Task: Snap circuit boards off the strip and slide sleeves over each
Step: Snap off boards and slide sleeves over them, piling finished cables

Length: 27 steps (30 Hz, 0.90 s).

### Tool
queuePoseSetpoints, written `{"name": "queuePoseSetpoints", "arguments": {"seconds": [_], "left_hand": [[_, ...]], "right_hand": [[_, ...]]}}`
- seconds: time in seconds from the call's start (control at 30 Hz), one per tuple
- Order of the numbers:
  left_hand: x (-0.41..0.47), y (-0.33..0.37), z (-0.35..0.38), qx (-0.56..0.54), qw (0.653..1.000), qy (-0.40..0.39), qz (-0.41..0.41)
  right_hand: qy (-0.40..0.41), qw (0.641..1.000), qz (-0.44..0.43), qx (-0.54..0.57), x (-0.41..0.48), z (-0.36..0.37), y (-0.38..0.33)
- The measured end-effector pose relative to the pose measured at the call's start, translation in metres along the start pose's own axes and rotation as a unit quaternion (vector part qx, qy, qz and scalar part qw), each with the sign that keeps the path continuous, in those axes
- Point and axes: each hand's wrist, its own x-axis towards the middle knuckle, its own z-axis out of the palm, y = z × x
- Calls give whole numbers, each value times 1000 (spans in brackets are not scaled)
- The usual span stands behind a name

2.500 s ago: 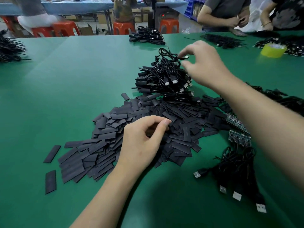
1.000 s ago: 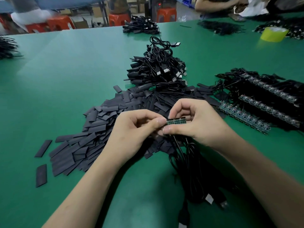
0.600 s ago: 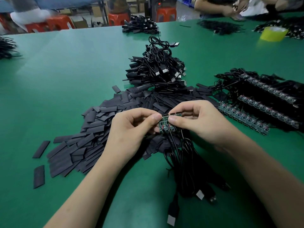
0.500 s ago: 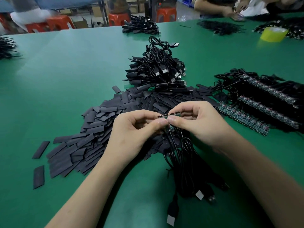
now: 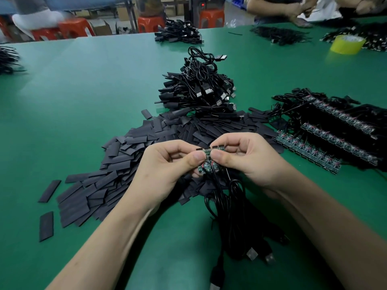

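Observation:
My left hand (image 5: 167, 166) and my right hand (image 5: 247, 162) pinch a short strip of small green circuit boards (image 5: 208, 162) between thumbs and forefingers, above the table's middle. The thumbs meet at the strip's centre, and the strip bends there. Black cables (image 5: 228, 208) soldered to the boards hang down toward me, ending in USB plugs (image 5: 251, 253). A wide pile of flat black sleeves (image 5: 117, 164) lies under and left of my hands. More board strips with cables (image 5: 326, 141) lie in rows at the right.
A heap of finished sleeved USB cables (image 5: 201, 93) sits behind the sleeves on the green table (image 5: 83, 91). A yellow tape roll (image 5: 347, 44) stands far right. Other cable bundles (image 5: 178, 36) and other people's hands (image 5: 293, 9) are at the far edge.
My right hand left the cable heap and brought a board strip with cables to the centre. Both hands took hold of it, turned it face up, and are bending it at the middle.

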Motion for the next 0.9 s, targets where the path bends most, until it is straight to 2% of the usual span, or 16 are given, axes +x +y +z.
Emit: {"name": "queuePoseSetpoints", "arguments": {"seconds": [0.1, 0.2, 0.3, 0.4, 0.5, 0.6, 0.63, 0.77, 0.83, 0.9], "left_hand": [[-2, 1, 2, -48, 999, -14, -2], [-1, 4, 1, -82, 997, 5, -9], [0, 5, -5, -111, 994, 18, 6], [0, 4, -8, -109, 993, 25, 27], [-1, 3, -8, -78, 995, 41, 49], [0, 2, -9, -15, 995, 75, 60], [0, 1, -10, -2, 994, 81, 67], [0, 3, -4, 2, 992, 90, 93], [0, 5, -2, -8, 991, 87, 102], [0, 4, -4, 57, 987, 91, 119]], "right_hand": [[-14, 999, 10, 33, 0, -1, 0], [-17, 996, 44, 77, -2, -13, -5], [-32, 995, 72, 59, -7, -41, -17], [-35, 994, 95, -46, -14, -73, -29], [13, 977, 86, -194, -17, -89, -35], [111, 926, -22, -359, -14, -77, -37], [115, 913, -57, -387, -11, -64, -40], [-25, 920, -87, -382, -1, -2, -35], [-43, 928, -84, -361, 2, 17, -25], [-40, 943, -85, -320, 2, 22, -21]]}}
